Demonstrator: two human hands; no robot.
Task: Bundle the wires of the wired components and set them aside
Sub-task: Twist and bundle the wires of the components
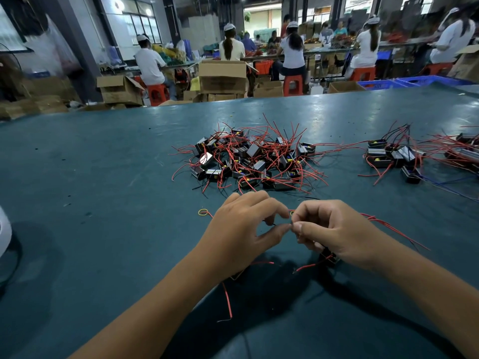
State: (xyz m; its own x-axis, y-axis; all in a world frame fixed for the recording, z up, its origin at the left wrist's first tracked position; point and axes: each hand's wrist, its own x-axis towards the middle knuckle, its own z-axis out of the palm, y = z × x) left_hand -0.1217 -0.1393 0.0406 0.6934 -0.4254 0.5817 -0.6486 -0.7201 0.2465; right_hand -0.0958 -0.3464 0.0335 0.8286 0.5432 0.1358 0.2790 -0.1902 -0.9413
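Observation:
My left hand (pixel 243 229) and my right hand (pixel 334 229) meet fingertip to fingertip above the green table (pixel 103 177). Between them they pinch thin wires. A small black wired component (pixel 328 256) sits under my right palm, held by its curled fingers, and its red wires (pixel 394 229) trail off to the right. More red wire ends (pixel 228 299) stick out below my left hand. A heap of black components with red wires (pixel 248 159) lies just beyond my hands. A second group of components (pixel 414 154) lies at the right.
A yellow rubber band (pixel 203 212) lies on the table left of my left hand. A white object (pixel 4 229) shows at the left edge. Beyond the table's far edge are cardboard boxes (pixel 223 73), blue crates (pixel 414 81) and seated workers.

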